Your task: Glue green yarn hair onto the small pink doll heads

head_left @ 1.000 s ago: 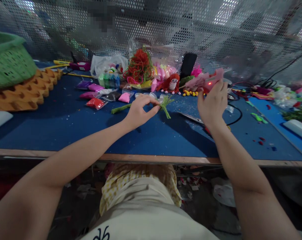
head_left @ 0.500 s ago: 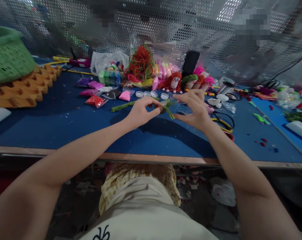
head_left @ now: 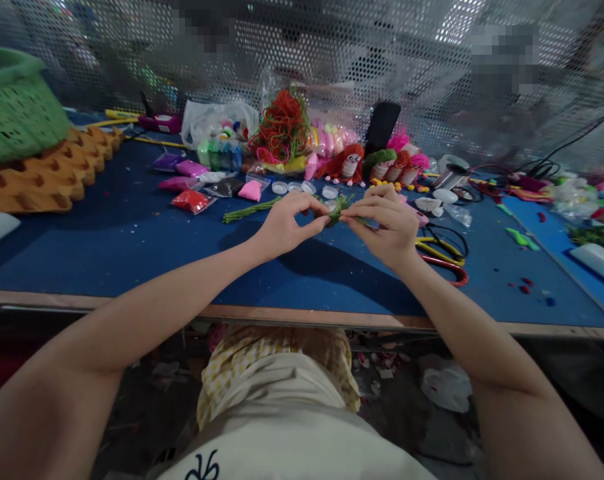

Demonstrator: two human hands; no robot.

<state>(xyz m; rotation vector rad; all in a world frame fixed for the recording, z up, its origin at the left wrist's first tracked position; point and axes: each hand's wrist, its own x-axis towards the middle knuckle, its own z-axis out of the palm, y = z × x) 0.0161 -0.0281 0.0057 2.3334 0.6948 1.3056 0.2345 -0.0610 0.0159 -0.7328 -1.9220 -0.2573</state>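
A bundle of green yarn (head_left: 249,211) stretches leftward from my left hand (head_left: 289,225), whose thumb and fingers pinch it above the blue table. Its loose, frayed end pokes up between both hands. My right hand (head_left: 385,223) has its thumb and fingertips closed on strands at that end, close to the left fingertips. Fingers hide part of the bundle's middle. Behind the hands stand small dolls with yarn hair, among them a red-haired doll (head_left: 349,163) and a green-haired doll (head_left: 381,163).
Red-handled scissors (head_left: 449,270) lie right of my right hand. Small clay bags, such as a red one (head_left: 192,201), sit at the left. Farther back is a tangle of red and green yarn (head_left: 282,130). A green basket (head_left: 22,107) rests on an orange egg tray (head_left: 42,177).
My right hand has moved left and its fingers, apart before, have closed on the yarn end. My left hand keeps its pinch. More of the red scissor handle shows.
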